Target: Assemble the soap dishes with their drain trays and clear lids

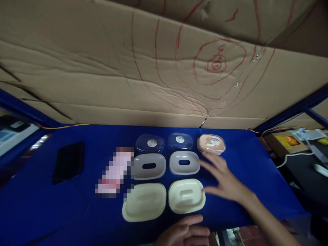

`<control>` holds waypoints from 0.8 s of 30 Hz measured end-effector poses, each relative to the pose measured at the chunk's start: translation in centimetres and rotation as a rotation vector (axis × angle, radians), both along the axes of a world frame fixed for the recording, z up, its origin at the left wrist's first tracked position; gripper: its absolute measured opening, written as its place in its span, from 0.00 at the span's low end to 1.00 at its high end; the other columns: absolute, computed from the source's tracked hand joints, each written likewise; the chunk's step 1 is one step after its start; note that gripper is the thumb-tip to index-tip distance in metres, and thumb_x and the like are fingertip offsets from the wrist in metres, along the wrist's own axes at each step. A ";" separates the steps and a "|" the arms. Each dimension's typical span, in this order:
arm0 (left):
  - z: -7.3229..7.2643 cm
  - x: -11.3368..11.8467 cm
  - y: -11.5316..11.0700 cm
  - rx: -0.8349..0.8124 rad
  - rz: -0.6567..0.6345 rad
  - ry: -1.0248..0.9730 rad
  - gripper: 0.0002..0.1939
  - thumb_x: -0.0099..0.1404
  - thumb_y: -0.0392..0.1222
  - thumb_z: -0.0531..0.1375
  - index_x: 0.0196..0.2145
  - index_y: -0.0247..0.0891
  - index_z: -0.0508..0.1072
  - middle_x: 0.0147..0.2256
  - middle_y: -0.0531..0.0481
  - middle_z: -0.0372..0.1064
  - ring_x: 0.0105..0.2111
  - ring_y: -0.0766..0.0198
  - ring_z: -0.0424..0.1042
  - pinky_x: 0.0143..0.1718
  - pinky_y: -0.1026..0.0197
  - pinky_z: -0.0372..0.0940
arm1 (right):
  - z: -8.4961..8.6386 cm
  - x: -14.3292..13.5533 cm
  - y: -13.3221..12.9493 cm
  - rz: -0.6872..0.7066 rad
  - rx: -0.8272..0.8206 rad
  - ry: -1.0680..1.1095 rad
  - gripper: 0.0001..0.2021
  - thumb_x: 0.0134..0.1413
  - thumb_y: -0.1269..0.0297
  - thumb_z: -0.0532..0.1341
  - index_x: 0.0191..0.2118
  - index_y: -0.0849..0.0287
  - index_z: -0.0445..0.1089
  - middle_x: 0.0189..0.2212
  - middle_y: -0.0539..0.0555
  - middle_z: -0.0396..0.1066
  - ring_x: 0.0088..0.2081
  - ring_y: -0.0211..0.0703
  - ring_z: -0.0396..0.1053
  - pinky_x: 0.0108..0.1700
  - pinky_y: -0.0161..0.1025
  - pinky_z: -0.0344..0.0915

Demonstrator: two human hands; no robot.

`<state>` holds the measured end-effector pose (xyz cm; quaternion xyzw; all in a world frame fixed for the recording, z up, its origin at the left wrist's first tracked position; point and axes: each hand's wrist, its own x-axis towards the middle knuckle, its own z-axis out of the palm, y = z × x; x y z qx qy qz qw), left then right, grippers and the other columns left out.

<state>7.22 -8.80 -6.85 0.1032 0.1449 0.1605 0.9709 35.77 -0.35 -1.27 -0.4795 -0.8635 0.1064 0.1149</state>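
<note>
My right hand [227,182] hovers with spread fingers at the right side of the dish rows. Its fingertips are near a grey slotted tray [176,169] and a cream oval dish [174,205], and I cannot tell whether they touch. At the bottom edge, my left hand [183,234] is partly cut off, its fingers stretched apart below the cream dishes. A second grey slotted tray [138,172] and a larger cream dish [145,205] lie to the left. Behind are two clear lids [142,143] [175,145] with round labels. A peach soap box [202,141] with a clear lid sits back right.
A blue cloth [102,218] covers the table. A pixelated pink-and-white item [116,171] and a dark flat device [69,160] lie to the left. Cardboard [89,75] with red drawn rings rises behind. At right stand a small open carton [284,145] and a white cable [297,154].
</note>
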 end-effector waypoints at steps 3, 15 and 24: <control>1.4 1.5 1.7 0.027 0.030 0.037 0.27 0.67 0.54 0.62 0.60 0.40 0.74 0.58 0.38 0.75 0.61 0.46 0.70 0.64 0.42 0.55 | 1.0 4.4 5.5 -0.179 -0.003 0.019 0.38 0.61 0.50 0.66 0.72 0.53 0.55 0.74 0.64 0.44 0.74 0.68 0.40 0.71 0.67 0.38; 4.5 6.5 5.6 -0.276 0.474 -0.018 0.34 0.71 0.66 0.52 0.66 0.46 0.65 0.62 0.43 0.71 0.68 0.41 0.59 0.67 0.36 0.53 | 4.8 0.4 -0.6 0.073 -0.253 0.132 0.55 0.47 0.41 0.74 0.75 0.46 0.45 0.68 0.62 0.56 0.68 0.61 0.58 0.65 0.53 0.63; 2.3 5.1 4.8 -0.218 0.540 -0.106 0.22 0.73 0.56 0.56 0.63 0.67 0.65 0.65 0.57 0.68 0.64 0.37 0.65 0.63 0.22 0.50 | -0.2 6.5 8.9 -0.174 -0.002 0.063 0.44 0.59 0.39 0.64 0.74 0.46 0.49 0.65 0.64 0.59 0.65 0.65 0.59 0.65 0.66 0.57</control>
